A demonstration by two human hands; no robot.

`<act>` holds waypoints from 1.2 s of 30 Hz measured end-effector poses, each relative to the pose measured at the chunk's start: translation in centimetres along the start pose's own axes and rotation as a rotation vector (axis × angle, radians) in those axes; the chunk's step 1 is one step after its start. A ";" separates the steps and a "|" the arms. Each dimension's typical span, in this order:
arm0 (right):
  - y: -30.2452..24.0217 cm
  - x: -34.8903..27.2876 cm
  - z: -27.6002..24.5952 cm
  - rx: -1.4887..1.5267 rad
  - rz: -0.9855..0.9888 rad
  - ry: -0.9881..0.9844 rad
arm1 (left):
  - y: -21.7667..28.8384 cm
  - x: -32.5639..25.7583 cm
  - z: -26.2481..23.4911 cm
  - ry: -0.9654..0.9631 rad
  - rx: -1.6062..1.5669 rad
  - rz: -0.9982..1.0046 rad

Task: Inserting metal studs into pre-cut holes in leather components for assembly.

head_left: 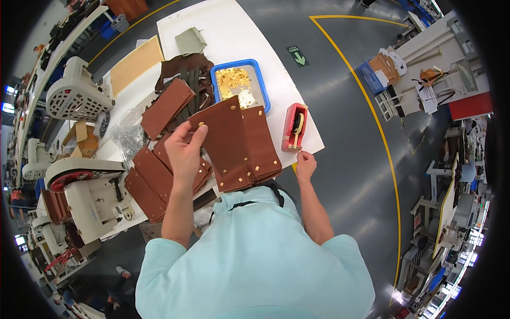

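Note:
My left hand (185, 150) pinches the left edge of a brown leather panel (219, 130) that is lifted and tilted over a stack. Gold studs sit near the panel's corners. Under and beside it lies a stack of similar brown panels (258, 133) with small pale tape squares on some corners. My right hand (305, 164) is closed at the near end of a red tape dispenser (292, 129), fingertips pinched together by its cutting edge. Whatever they pinch is too small to make out; tape is likely hidden there. A blue-rimmed tray (261, 78) behind the panels holds many gold and silver-white metal pieces.
More brown panels (147, 182) lie at the left, with dark straps (192, 80) and a grey-green cloth piece (190, 41) farther back. White machines (87, 181) stand left of the table (241, 26). A clear plastic bag (128, 139) lies between. Grey floor (340, 117) runs along the right.

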State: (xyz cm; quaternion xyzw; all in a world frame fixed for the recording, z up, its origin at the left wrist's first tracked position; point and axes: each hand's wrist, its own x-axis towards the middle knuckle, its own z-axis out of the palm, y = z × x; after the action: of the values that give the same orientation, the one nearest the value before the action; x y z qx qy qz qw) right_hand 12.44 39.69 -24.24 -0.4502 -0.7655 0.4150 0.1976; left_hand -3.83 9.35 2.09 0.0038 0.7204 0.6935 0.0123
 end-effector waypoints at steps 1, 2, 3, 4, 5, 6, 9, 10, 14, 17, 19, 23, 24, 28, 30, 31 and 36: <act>-0.2 0.0 -0.3 0.002 -0.004 -0.012 | 0.1 -0.2 0.5 -0.022 -0.018 -0.057; -0.3 0.0 -0.8 0.064 0.114 0.019 | -0.1 -0.5 1.3 -0.061 -0.069 -0.064; -1.1 -0.1 -1.1 0.125 0.235 0.048 | -0.4 -0.6 2.0 -0.098 -0.118 -0.072; -2.5 -0.2 -1.5 0.318 0.224 0.047 | 0.1 -0.9 2.2 -0.168 -0.041 -0.108; -6.1 -0.9 -2.2 0.320 0.225 0.023 | -0.9 -1.0 2.3 -0.213 -0.026 -0.142; -11.8 -2.0 -3.5 0.482 0.174 -0.091 | -1.8 -1.4 2.5 -0.228 -0.088 -0.210; -21.6 -5.7 -6.3 0.674 0.041 -0.404 | -1.6 -2.5 4.1 -0.315 -0.197 -0.256; -23.6 -6.8 -6.7 0.690 -0.050 -0.617 | -1.1 -3.0 4.6 -0.323 -0.228 -0.246; -26.7 -8.6 -6.0 0.758 -0.067 -0.706 | -1.1 -4.2 5.2 -0.396 -0.183 -0.162; -26.6 -8.3 -5.4 0.723 -0.080 -0.697 | -0.2 -5.1 5.8 -0.360 -0.222 -0.163; -26.7 -8.3 -5.5 0.667 -0.118 -0.710 | -0.7 -5.1 5.3 -0.351 -0.205 -0.122; -26.8 -8.0 -5.3 0.688 -0.116 -0.731 | -0.1 -5.3 5.1 -0.371 -0.107 -0.113; -26.7 -8.0 -5.3 0.676 -0.109 -0.727 | 0.1 -5.4 5.1 -0.361 -0.068 -0.086; -26.9 -8.0 -5.4 0.662 -0.107 -0.725 | 0.6 -5.6 5.1 -0.377 -0.078 -0.127; -27.0 -8.0 -5.5 0.665 -0.105 -0.724 | 1.1 -5.7 5.4 -0.354 -0.070 -0.055; -27.0 -8.0 -5.5 0.668 -0.101 -0.723 | 1.5 -5.7 5.3 -0.356 -0.071 -0.053; -27.0 -7.7 -5.7 0.678 -0.056 -0.749 | 2.5 -5.8 4.8 -0.391 0.166 -0.080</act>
State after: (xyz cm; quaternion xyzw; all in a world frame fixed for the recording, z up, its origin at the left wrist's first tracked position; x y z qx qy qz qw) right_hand 6.11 28.99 1.58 -0.1600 -0.6180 0.7677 0.0554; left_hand 2.08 14.11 4.44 0.1105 0.7583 0.6170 0.1791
